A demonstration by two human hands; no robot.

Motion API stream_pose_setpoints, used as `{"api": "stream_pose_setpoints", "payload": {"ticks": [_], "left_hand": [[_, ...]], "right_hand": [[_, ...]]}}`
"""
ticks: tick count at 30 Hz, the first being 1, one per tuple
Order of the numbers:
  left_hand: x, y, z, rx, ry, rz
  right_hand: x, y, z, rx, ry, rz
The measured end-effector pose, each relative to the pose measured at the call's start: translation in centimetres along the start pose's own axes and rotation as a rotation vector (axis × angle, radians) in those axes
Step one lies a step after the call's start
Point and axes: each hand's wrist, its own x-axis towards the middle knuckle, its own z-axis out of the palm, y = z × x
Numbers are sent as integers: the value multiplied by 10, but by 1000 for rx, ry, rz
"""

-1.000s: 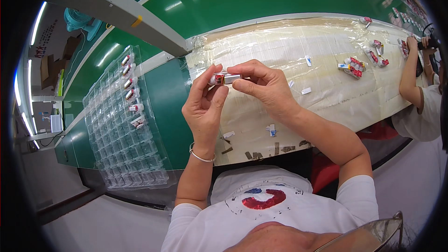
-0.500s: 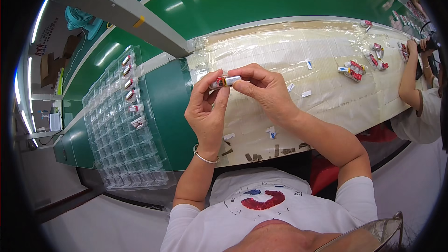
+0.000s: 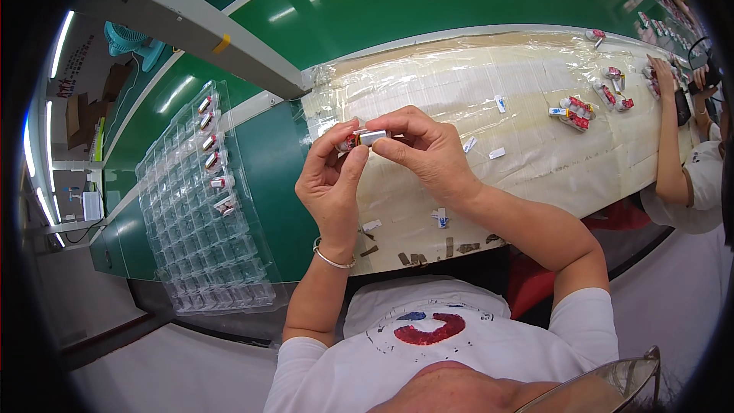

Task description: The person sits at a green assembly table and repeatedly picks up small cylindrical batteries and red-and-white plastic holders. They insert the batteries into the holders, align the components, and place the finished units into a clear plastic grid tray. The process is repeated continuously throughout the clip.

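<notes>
Factory workshop, green workbench [image 3: 275, 145] (partly covered), compartmented tray [image 3: 195, 239]

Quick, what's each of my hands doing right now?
Left hand: closed on the small cylinder at its red end.
Right hand: closed on its silver end.

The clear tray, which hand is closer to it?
Left. The left hand is to the right of the clear tray; the right hand is farther right, at the other end of the small cylinder they hold.
</notes>
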Motion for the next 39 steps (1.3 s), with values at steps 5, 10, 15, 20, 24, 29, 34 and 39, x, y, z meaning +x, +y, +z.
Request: {"api": "stream_pose_setpoints", "payload": {"ticks": [5, 10, 15, 20, 24, 29, 34, 39], "left_hand": [[1, 0, 4, -52, 12, -33], [6, -4, 4, -129, 25, -137], [7, -4, 3, -86, 15, -104], [6, 1, 2, -27, -3, 38], [3, 1, 3, -13, -15, 105], [3, 2, 2, -42, -52, 114], [5, 1, 1, -56, -66, 78], [22, 0, 17, -137, -99, -74]], "right_hand": [[-1, 0, 0, -34, 11, -30], [1, 4, 1, -79, 18, -90], [2, 1, 0, -52, -13, -81], [6, 3, 0, 116, -46, 1], [3, -1, -1, 84, -90, 18], [0, 0, -2, 70, -88, -30], [0, 0, -2, 30, -65, -44], [10, 0, -13, 104, 6, -19]]}}
